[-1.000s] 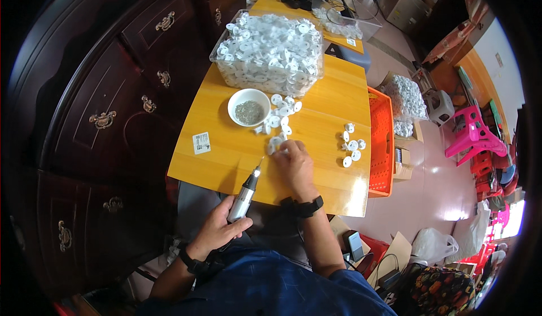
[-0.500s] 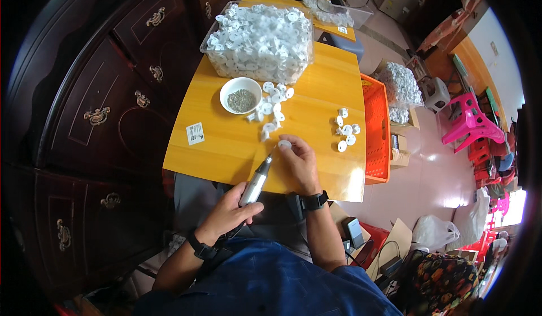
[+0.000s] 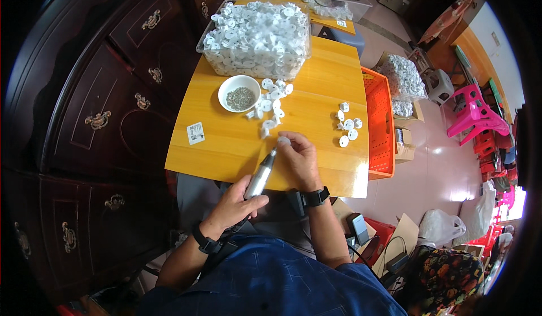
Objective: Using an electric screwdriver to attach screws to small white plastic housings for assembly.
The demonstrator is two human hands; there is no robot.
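Observation:
My left hand [image 3: 236, 204] is wrapped round a silver electric screwdriver [image 3: 259, 180], whose dark nose points up and away toward my right hand. Between the thumb and fingers of my right hand [image 3: 300, 157] is a small round white plastic part [image 3: 283, 140]. The screwdriver's tip meets this part or is very close to it; which one I cannot tell. Beyond them lies a loose group of similar white parts [image 3: 276, 94], beside a white bowl [image 3: 222, 97] of small metal screws [image 3: 240, 98]. A smaller cluster of white parts [image 3: 347, 125] rests near the table's right edge.
A clear tub [image 3: 257, 62] heaped with white parts stands at the back of the yellow table [image 3: 226, 158]. Against the table's right side is an orange crate [image 3: 379, 124]. Dark wooden drawers [image 3: 101, 113] rise on the left. A printed label [image 3: 195, 133] lies at the table's left.
The screwdriver's tip has come up slightly toward the white part, and both hands have shifted a little. The whole view has tilted slightly. Each hand keeps its hold.

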